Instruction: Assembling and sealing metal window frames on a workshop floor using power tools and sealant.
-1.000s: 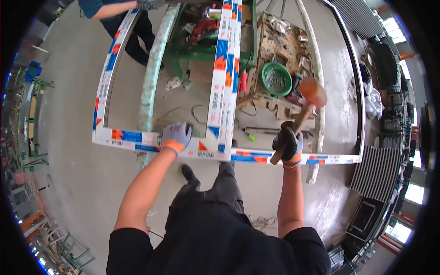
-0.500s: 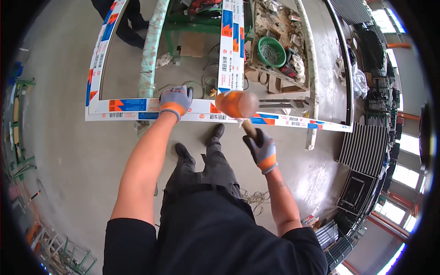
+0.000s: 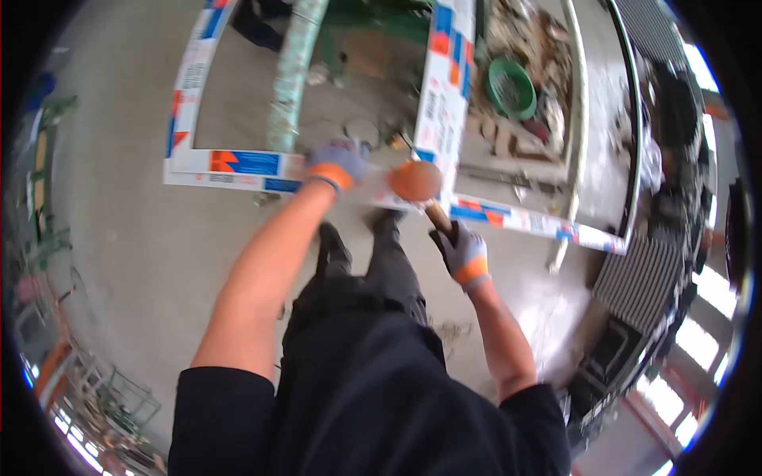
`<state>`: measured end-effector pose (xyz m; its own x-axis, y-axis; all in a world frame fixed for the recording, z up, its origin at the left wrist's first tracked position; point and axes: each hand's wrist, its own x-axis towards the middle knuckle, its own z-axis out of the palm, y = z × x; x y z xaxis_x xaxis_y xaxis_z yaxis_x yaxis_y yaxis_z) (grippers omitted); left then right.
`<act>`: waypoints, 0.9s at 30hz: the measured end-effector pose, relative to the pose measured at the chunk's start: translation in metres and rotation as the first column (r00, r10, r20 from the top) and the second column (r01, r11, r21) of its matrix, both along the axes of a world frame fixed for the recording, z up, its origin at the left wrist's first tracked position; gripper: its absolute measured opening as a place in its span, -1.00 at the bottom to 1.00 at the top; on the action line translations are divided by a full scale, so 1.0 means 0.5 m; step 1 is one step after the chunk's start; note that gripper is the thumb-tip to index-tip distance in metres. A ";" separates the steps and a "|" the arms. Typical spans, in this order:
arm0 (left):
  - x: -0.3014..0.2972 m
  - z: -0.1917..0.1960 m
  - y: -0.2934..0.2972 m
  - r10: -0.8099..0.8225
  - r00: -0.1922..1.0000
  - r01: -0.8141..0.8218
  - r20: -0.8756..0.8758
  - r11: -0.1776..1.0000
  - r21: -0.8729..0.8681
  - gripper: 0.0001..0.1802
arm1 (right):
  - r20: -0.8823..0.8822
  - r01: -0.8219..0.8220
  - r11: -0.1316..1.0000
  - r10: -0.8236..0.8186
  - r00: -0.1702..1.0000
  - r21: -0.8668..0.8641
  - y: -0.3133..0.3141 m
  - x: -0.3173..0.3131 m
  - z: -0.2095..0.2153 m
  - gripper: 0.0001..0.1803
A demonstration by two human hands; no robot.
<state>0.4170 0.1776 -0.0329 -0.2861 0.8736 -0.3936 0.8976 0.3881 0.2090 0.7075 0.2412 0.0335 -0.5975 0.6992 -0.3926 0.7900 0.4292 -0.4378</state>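
Observation:
A large frame of white film-wrapped bars point(image 3: 186, 162), printed in blue and orange, lies across the supports in front of me. My left hand point(image 3: 340, 161), in a grey and orange glove, is closed over its near bar; the fingertips are blurred. In my right hand point(image 3: 462, 251), likewise gloved, is the wooden handle of a mallet. The orange mallet head point(image 3: 415, 182) is over the near bar, close to where the middle bar point(image 3: 441, 111) meets it. Blur hides whether the head touches the bar.
Pale padded support beams point(image 3: 290, 87) run beneath the frame. Beyond it, a cluttered worktop point(image 3: 500, 143) bears a green bowl point(image 3: 512, 89) of small metal pieces. Another person's dark-clad leg point(image 3: 258, 28) shows at the far left. Stacked dark profiles point(image 3: 647, 254) line the right side.
The view has turned slightly, and the frame appears tilted down to the right. The mallet head remains near the joint, a little closer to my left hand.

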 end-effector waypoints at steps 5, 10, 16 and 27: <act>0.038 0.058 0.060 0.104 0.955 -0.056 0.278 0.982 -0.178 -0.29 | -0.343 -0.048 0.999 0.043 0.938 -0.008 0.063 -0.110 0.053 -0.69; 0.021 -0.215 -0.073 0.362 0.821 -0.382 0.442 0.923 -0.046 -0.10 | -0.436 -0.758 0.637 0.727 0.530 0.141 0.042 -0.470 0.085 -0.67; 0.040 -0.146 -0.036 0.331 0.921 -0.390 0.205 0.792 0.471 -0.72 | 0.036 -0.951 0.180 0.980 0.195 0.251 0.022 -0.672 0.025 -0.55; 0.006 -0.033 0.008 0.215 0.949 -0.247 0.231 0.961 0.122 -0.69 | 0.028 -0.953 0.170 0.983 0.182 0.252 -0.015 -0.831 -0.038 -0.61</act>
